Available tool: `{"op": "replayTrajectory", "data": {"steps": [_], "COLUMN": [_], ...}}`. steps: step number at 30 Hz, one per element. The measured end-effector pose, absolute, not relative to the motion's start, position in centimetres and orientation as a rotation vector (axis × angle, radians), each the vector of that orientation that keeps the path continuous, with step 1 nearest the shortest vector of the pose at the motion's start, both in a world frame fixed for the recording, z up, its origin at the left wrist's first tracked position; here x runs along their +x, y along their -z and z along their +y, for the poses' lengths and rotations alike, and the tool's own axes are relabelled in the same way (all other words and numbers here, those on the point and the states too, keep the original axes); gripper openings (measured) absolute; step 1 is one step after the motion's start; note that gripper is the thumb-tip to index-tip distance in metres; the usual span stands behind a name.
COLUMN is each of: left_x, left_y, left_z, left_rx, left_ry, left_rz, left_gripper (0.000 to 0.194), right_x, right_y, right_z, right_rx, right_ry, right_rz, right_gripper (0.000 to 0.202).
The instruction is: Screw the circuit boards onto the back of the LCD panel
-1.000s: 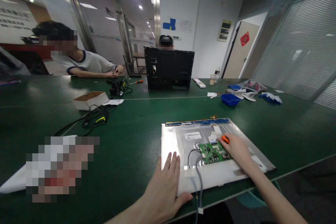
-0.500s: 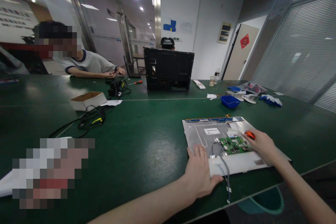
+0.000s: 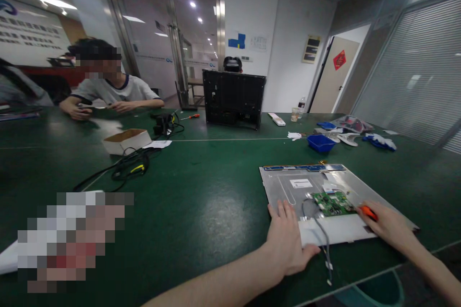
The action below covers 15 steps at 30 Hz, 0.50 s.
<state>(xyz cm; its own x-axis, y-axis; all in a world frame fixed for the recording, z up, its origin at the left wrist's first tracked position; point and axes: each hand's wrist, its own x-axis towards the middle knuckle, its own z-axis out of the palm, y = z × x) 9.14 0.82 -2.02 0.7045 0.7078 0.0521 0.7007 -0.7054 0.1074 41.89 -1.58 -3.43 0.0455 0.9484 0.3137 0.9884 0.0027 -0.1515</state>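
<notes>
"On the desk (image 3: 216,177), what's where?"
"Metal panel (image 3: 302,195) flat nr the front edge, green PCB (image 3: 333,203) on top."
"Grip?"
"L hand (image 3: 286,240) wide, thumb out, fingers on panel's left side; R hand (image 3: 387,223) gripping orange tool (image 3: 369,213) by PCB's right end."

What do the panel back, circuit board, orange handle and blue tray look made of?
Panel back: likely sheet metal, satin grey, with a dull sheen.
Circuit board: probably fibreglass laminate, green coated; small components crowd its surface.
Orange handle: plastic or rubber, can't tell which; bright, even colour, partly hidden.
Blue tray: likely moulded plastic; uniform colour, thin walls.
</notes>
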Motion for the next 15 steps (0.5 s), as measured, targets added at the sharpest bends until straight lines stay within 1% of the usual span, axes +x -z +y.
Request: {"op": "replayTrajectory", "data": {"steps": [7, 11, 15], "left_x": [9.2, 9.1, 9.2], "left_y": [1.7, 1.7, 1.8], "left_z": [0.6, 0.6, 0.7], "left_rx": [2.837, 2.824, 2.821], "left_ry": [-0.128, -0.106, -0.119], "left_rz": [1.206, 1.2, 1.192], "left_gripper": [0.094, 0.095, 0.096], "right_x": [43.0, 42.5, 41.6], "right_y": [3.6, 2.6, 1.5], "right_z": [-1.4, -1.2, -0.9], "right_rx": [-1.945, -1.974, -2.015], "right_ry": [0.251, 0.214, 0.134], "right_rz": [-2.163, -2.226, -2.266], "right_gripper": [0.028, 0.023, 0.023]}}
